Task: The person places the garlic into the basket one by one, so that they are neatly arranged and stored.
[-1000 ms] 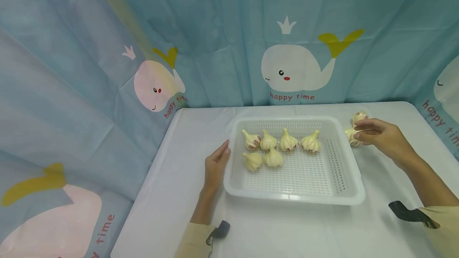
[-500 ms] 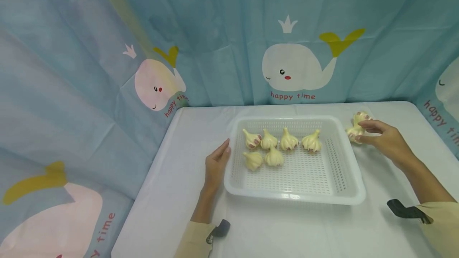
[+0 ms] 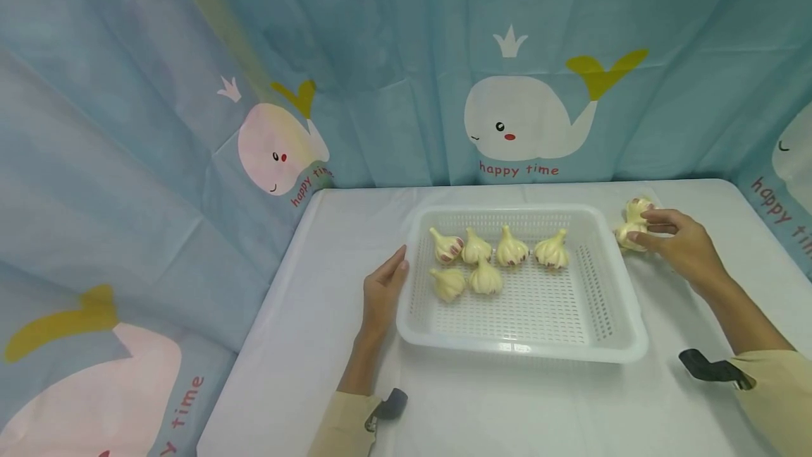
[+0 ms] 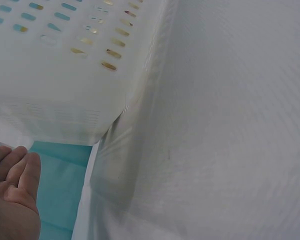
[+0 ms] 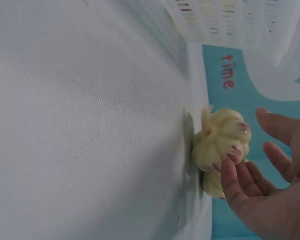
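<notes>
A white perforated plastic basket (image 3: 526, 352) stands on the table with several garlic bulbs (image 3: 511, 248) inside, some in a back row and others in front of it. My left hand (image 3: 382, 295) is at the basket's left side, fingertips right at the rim; the left wrist view shows its fingers (image 4: 30, 172) beside the basket's wall. Beyond the right rim lie two more garlic bulbs, a nearer one (image 3: 630, 237) and one behind it (image 3: 639, 209). Around the nearer bulb my right hand (image 3: 685, 245) spreads its fingers, and in the right wrist view one fingertip overlaps that bulb (image 5: 221, 137).
The table (image 3: 304, 302) is covered with white cloth. A blue curtain (image 3: 393, 118) printed with whales hangs along its back and sides. Black wrist mounts (image 3: 710, 367) sit at both sleeves.
My right hand shifts slightly, and the nearer bulb beside the basket has moved a little to the right with it. The left hand and the basket stay put.
</notes>
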